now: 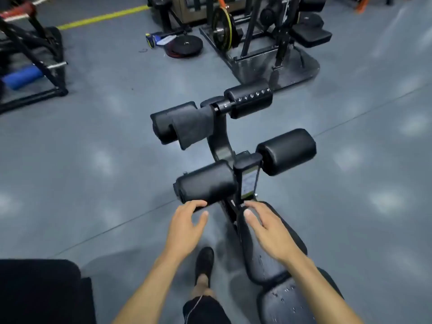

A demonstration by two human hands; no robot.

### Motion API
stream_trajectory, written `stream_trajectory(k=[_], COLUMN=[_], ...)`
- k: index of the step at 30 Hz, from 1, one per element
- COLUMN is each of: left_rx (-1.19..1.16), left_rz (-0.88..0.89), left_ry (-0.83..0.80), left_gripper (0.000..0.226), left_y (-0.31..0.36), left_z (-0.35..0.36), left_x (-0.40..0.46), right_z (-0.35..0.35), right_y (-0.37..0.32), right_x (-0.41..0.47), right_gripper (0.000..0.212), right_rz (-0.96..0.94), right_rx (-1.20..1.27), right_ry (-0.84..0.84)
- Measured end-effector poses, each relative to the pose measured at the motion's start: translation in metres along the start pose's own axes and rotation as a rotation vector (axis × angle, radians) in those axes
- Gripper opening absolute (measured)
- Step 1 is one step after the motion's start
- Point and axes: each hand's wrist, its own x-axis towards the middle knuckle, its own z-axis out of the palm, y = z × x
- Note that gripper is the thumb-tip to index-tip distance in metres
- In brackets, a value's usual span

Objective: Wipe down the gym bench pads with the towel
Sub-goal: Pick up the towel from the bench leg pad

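Note:
A black gym bench runs away from me, its seat pad (261,260) speckled with droplets. A dark grey towel (191,127) hangs over the far left roller pad (163,127). The far right roller (250,101) and the near right roller (286,152) are bare. My left hand (184,228) reaches forward with relaxed fingers, its fingertips at the underside of the near left roller (205,183). My right hand (266,228) hovers open over the front of the seat pad, beside the centre post (245,181). Neither hand holds anything.
Grey floor surrounds the bench. A weight machine with a plate (222,29) stands behind it, and loose plates (184,46) lie on the floor. A black rack (35,66) with a blue roll is at left. A black pad (39,291) fills the lower left. My foot (204,263) is beside the bench.

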Motion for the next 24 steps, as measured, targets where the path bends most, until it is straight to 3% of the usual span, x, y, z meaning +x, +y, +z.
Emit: stream_trajectory(k=[4, 7, 10, 12, 16, 24], left_rx=[-0.146, -0.306, -0.365, -0.406, -0.495, -0.547], left_rz=[-0.179, -0.341, -0.396, -0.435, -0.554, -0.568], left_ry=[0.072, 0.107, 0.125, 0.142, 0.244, 0.476], left_gripper=[0.021, 0.034, 0.049, 0.05, 0.03, 0.021], left_y=[-0.036, -0.054, -0.064, -0.066, -0.063, -0.044], left_z=[-0.033, -0.048, -0.051, -0.049, -0.047, -0.047], left_x=[0.127, 0.209, 0.259, 0.28, 0.306, 0.321], right_z=[0.022, 0.031, 0.033, 0.032, 0.035, 0.04], right_y=[-0.032, -0.048, -0.055, -0.057, -0.059, -0.057], right_x=[0.084, 0.135, 0.163, 0.172, 0.176, 0.157], right_gripper=[0.046, 0.043, 0.04, 0.039, 0.036, 0.036], right_rz=[0.069, 0.096, 0.134, 0.156, 0.201, 0.208], right_rx=[0.017, 0.041, 0.05, 0.049, 0.059, 0.099], right_ry=[-0.032, -0.005, 0.013, 0.024, 0.047, 0.115])
